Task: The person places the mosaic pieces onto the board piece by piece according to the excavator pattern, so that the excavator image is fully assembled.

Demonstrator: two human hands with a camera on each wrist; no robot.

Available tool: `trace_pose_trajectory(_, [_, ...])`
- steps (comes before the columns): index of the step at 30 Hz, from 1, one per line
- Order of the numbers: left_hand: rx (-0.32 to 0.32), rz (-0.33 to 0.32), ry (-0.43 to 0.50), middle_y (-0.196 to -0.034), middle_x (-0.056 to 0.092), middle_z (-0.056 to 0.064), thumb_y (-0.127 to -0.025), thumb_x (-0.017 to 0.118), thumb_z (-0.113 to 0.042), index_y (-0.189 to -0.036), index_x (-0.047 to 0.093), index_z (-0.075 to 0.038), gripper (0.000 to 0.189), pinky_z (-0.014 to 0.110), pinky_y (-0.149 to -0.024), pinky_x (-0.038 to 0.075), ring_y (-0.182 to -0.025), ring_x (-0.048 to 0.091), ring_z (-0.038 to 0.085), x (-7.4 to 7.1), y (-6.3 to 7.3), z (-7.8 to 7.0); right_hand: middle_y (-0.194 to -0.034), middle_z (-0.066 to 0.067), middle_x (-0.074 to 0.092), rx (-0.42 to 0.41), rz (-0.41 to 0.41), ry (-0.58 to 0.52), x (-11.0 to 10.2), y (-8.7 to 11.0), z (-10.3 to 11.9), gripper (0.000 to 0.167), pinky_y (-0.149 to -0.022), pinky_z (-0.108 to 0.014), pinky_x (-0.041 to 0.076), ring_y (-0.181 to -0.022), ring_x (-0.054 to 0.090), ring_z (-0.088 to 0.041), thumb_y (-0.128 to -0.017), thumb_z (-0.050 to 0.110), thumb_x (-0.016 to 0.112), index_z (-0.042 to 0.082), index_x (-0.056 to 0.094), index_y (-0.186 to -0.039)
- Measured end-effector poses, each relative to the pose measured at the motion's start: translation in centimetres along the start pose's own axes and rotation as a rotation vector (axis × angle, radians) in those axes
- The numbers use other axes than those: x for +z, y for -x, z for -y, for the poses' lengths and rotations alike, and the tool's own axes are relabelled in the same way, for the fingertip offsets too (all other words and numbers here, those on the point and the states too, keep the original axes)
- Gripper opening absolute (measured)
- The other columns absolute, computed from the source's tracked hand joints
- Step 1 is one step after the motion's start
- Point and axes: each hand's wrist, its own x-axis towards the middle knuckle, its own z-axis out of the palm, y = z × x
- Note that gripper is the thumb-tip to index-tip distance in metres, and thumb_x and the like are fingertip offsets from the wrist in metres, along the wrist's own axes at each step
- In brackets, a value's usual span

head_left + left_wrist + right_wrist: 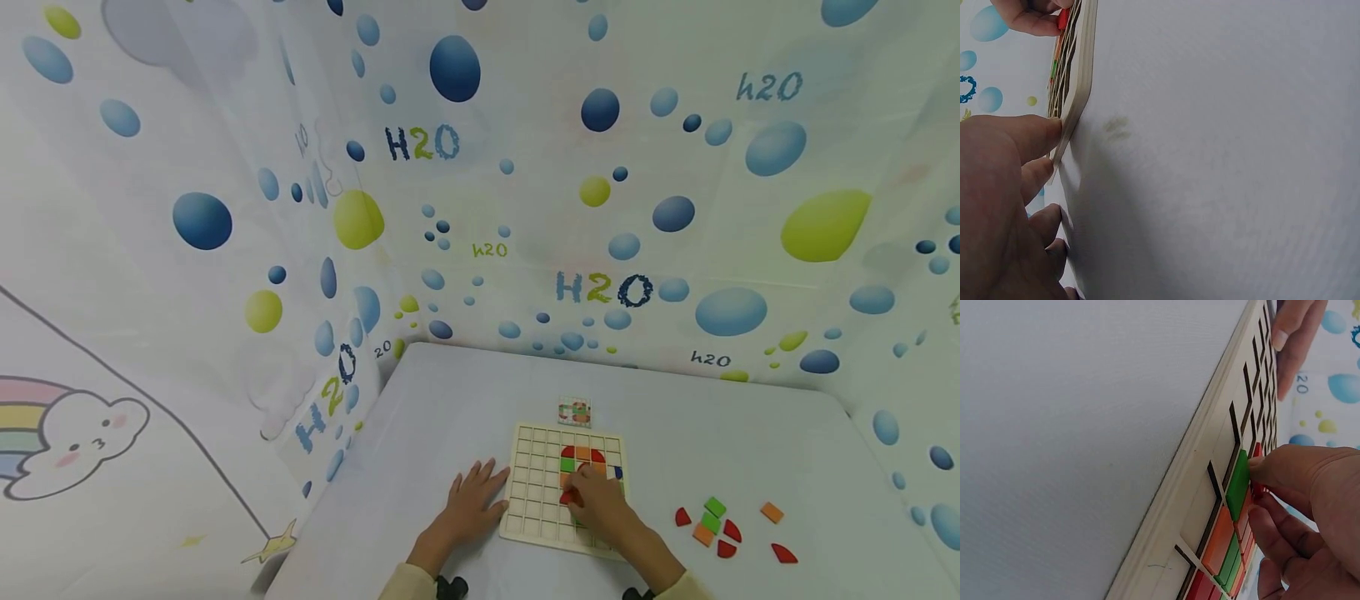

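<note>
A wooden grid board (531,492) lies on the white table, several of its right-hand cells filled with red, orange and green pieces. My right hand (603,507) is over these cells and pinches a red piece (1257,450) between thumb and fingers, at the board's surface beside a green tile (1239,484). The fingers partly cover that red piece and its neighbours. My left hand (471,504) rests at the board's left side, fingers spread, with thumb and index fingertip touching the edge in the left wrist view.
A small pattern card (574,412) lies just beyond the board. Loose pieces lie to the right: green tiles (716,506), an orange tile (772,512), red quarter-circles (732,530) and another red piece (783,553). A printed curtain (525,208) hangs behind the table.
</note>
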Motion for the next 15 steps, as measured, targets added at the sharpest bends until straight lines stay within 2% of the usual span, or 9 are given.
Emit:
trace_pose_trajectory(7, [0.009, -0.005, -0.006, -0.171, 0.035, 0.014, -0.106, 0.062, -0.038, -0.160, 0.047, -0.020, 0.059, 0.072, -0.125, 0.015, -0.159, 0.026, 0.044, 0.22, -0.01, 0.24, -0.094, 0.003, 0.059, -0.055, -0.022, 0.016, -0.05, 0.27, -0.02, 0.020, -0.068, -0.036, 0.038, -0.077, 0.051, -0.012, -0.086, 0.010, 0.086, 0.014, 0.072, -0.100])
trace_pose_trajectory(15, [0.012, -0.010, 0.004, -0.171, 0.034, 0.014, -0.106, 0.060, -0.039, -0.161, 0.047, -0.020, 0.059, 0.072, -0.125, 0.014, -0.159, 0.025, 0.043, 0.29, -0.05, 0.37, -0.087, 0.010, 0.055, -0.061, -0.019, 0.005, 0.04, 0.23, -0.11, 0.019, -0.067, -0.033, 0.030, -0.073, 0.044, -0.008, -0.087, 0.012, 0.086, 0.018, 0.069, -0.094])
